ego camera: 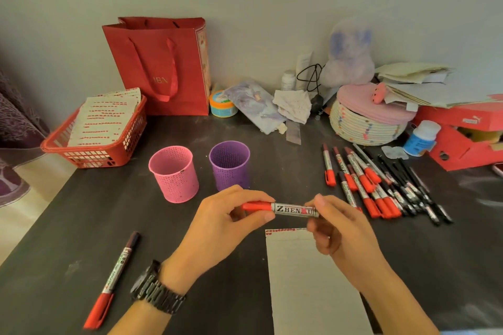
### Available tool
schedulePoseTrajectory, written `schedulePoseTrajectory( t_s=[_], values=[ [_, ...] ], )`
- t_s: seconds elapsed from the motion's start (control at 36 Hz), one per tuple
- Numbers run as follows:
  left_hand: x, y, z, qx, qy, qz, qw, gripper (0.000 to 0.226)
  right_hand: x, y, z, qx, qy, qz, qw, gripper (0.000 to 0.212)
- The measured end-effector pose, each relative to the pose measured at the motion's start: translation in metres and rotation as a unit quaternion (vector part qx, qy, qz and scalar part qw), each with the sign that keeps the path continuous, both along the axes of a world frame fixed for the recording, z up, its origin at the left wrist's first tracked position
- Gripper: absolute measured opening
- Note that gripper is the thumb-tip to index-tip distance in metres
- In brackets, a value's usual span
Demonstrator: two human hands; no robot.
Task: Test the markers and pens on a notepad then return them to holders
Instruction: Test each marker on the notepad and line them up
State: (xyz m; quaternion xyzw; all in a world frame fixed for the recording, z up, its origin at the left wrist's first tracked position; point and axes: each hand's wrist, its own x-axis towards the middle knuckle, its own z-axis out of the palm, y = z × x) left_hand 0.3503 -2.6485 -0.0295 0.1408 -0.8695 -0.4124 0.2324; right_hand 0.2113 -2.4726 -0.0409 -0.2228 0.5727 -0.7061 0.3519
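Note:
I hold a red-capped marker (288, 209) level above the dark table. My left hand (226, 223) grips its red cap end. My right hand (334, 228) pinches the silver barrel at the other end. Just below lies the grey notepad (307, 280). Behind the hands stand two perforated holders, one pink (174, 174) and one purple (230, 164); I see nothing inside either. A pile of red markers and black pens (381, 185) lies to the right. One more red marker (114, 280) lies alone at the left front.
A red basket (92, 149) with papers sits at the back left, a red gift bag (163, 68) behind it. A woven lidded basket (367, 122), red boxes (462, 139), a small bottle (422, 139) and loose papers crowd the back right. The table's left edge runs diagonally.

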Motion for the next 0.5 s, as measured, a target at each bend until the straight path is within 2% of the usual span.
schedulePoseTrajectory(
  t_s=[0.08,0.14,0.22,0.39,0.5],
  values=[
    [0.005,-0.003,0.005,0.007,-0.039,-0.034,0.999,0.023,-0.001,0.013,0.005,0.063,0.112,0.079,0.989,0.018],
    [0.005,-0.001,0.010,0.015,-0.075,-0.067,0.995,0.021,0.005,0.017,0.006,0.112,0.194,0.118,0.967,0.018],
    [0.001,0.002,0.018,0.031,-0.107,-0.099,0.989,0.020,0.021,0.018,0.004,0.145,0.315,0.084,0.934,0.023],
    [0.001,0.003,0.028,0.046,-0.155,-0.148,0.976,0.024,0.040,0.027,0.001,0.135,0.363,0.009,0.922,0.040],
    [0.002,0.001,0.028,0.039,-0.174,-0.171,0.969,0.024,0.048,0.031,-0.010,0.130,0.433,-0.037,0.891,0.040]
  ],
)
